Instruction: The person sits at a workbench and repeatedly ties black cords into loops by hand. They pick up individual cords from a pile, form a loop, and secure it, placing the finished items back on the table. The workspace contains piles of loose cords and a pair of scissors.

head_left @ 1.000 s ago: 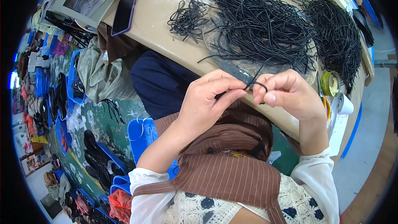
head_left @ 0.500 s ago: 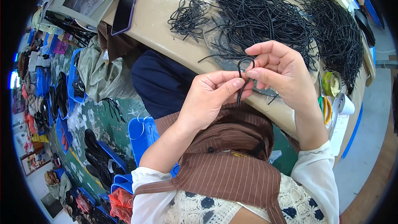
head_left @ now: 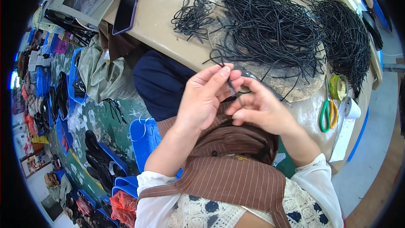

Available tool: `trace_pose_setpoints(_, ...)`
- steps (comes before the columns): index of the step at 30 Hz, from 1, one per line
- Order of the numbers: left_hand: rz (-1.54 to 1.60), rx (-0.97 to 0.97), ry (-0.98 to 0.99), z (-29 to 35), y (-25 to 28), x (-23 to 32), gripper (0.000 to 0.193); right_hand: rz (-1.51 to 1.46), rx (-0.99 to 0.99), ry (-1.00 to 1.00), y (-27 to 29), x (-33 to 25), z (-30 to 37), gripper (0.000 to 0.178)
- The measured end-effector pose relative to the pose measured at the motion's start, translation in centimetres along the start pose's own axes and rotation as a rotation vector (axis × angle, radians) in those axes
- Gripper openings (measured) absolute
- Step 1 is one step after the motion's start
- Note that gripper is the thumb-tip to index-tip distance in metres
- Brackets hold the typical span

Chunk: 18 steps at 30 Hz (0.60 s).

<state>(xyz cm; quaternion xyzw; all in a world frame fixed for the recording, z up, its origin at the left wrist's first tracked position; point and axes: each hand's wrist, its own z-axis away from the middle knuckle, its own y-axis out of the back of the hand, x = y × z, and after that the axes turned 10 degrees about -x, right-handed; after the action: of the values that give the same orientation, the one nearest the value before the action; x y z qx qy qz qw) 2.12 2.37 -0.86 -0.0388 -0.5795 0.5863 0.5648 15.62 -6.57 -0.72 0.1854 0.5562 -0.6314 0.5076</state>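
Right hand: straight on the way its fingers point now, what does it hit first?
Probably the left hand or the black cord it pinches: the right hand points leftward at them. Depth is unclear from this one view, so I can't say which comes first, or whether they already touch.

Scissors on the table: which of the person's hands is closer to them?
The right hand. It is left of the scissors, not touching them. The left hand is farther left, beyond the right one, pinching a black cord.
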Motion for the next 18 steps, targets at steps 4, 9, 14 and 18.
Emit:
trace_pose_setpoints(4, -0.06, -0.176, 0.255, 1.4, 1.7, 1.8, 0.016, 0.418, 0.199, 0.254, 1.2, -3.2, 2.5, 0.01)
trace_pose_setpoints(9, -0.042, -0.249, 0.364, 2.5, -1.0, 1.2, 0.017, 0.983, 0.138, 0.452, 0.4, -5.5, 1.5, 0.015)
trace_pose_setpoints(14, 0.002, -0.203, 0.287, 2.2, -0.9, 0.0, 0.017, 1.086, 0.316, 0.59, 0.0, -4.3, 0.8, 0.016)
trace_pose_setpoints(18, 0.016, -0.142, 0.201, 2.1, -1.5, -0.9, 0.018, 1.17, 0.449, 0.676, -0.7, -3.3, 0.4, 0.019)
